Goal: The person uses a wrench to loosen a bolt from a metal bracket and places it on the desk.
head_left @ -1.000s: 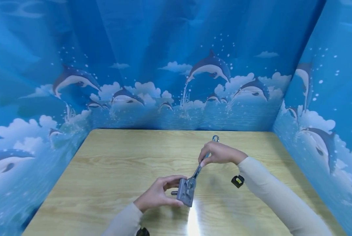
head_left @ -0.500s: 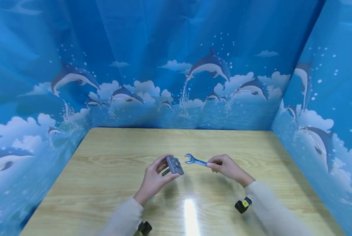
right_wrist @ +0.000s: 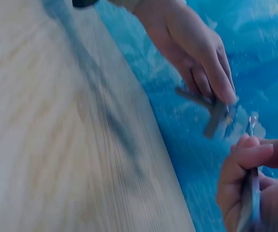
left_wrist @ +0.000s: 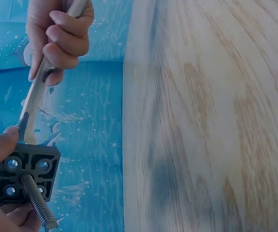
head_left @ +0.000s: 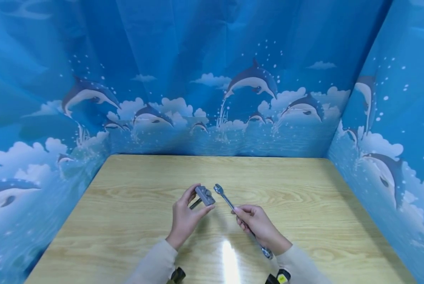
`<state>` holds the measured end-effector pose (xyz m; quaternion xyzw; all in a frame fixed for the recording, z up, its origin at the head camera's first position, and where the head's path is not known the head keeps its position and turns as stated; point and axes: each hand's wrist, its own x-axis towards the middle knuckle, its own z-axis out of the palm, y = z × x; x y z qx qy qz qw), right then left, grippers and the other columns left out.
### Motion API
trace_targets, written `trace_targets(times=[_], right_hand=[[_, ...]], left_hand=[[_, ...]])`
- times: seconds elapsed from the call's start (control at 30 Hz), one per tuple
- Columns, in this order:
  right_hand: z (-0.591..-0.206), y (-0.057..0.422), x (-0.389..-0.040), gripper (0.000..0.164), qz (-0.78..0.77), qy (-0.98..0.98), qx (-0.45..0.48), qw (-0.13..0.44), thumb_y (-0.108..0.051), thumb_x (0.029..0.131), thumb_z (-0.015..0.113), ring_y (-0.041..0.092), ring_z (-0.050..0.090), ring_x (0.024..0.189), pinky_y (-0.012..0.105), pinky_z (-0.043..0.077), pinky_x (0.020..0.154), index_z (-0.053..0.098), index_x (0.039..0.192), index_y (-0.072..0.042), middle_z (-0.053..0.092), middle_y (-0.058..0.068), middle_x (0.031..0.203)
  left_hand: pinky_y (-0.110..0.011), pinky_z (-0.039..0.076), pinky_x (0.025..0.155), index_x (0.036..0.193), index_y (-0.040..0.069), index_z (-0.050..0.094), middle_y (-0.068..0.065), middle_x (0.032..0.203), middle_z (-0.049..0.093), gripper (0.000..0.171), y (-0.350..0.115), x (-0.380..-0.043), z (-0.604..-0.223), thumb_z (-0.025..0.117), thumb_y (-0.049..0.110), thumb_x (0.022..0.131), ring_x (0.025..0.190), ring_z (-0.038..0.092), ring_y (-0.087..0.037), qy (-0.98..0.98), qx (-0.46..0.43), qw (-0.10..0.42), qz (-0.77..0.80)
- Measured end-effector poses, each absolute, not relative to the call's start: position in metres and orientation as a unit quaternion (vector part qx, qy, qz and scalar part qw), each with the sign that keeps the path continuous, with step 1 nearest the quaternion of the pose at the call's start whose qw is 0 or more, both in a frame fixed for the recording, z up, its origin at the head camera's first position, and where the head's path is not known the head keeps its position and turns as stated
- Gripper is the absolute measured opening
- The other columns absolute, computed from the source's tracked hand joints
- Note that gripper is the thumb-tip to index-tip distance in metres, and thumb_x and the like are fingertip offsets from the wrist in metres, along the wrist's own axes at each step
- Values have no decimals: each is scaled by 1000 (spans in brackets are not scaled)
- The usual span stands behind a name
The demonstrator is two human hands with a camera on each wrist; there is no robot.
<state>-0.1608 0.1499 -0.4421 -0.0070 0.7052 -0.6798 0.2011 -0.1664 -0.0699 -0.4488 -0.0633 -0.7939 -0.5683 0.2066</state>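
wrench (head_left: 227, 200) near plate (head_left: 205, 196), wooden table (head_left: 144, 189), dolphin backdrop (head_left: 197, 51)

Blue dolphin-printed sheets (head_left: 197, 51), perhaps plastic, hang behind and beside a wood-grain table (head_left: 134, 185) bearing bright glare (head_left: 229, 260).

A pale yellow, wood-grained table (head_left: 134, 177) carries a bright white streak of reflected light (head_left: 229, 260) toward the middle of its near edge; behind the far edge rises a glossy blue printed backdrop (head_left: 183, 47) (slightly creased), with puffy white clouds (head_left: 176, 106) and leaping grey-blue, white-bellied dolphins (head_left: 254, 75), a large one right of that edge's middle, another above the far left corner; matching blue side sheets (head_left: 393, 118) flank the left and right edges.
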Motion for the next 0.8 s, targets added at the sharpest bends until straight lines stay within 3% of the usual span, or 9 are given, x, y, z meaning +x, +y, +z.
trace_targets(times=[0.4,0.8], right_hand=[[-447,121,-142,37,-733,647,-21,208,-19,97,57,0,45,50,9,36,39,58,112,14,55,-4,65],[-449,112,-137,31,-751,628,-20,205,-18,97,57,0,44,48,9,35,37,62,107,11,54,-5,62]], left_hand=[[-34,53,94,126,2,58,-15,122,64,76,-68,-165,-449,91,12,58,109,64,-30,-791,-93,262,-545],[-32,55,91,124,1,59,-15,120,66,75,-68,-162,-451,91,9,57,106,66,-29,-789,-101,280,-537]])
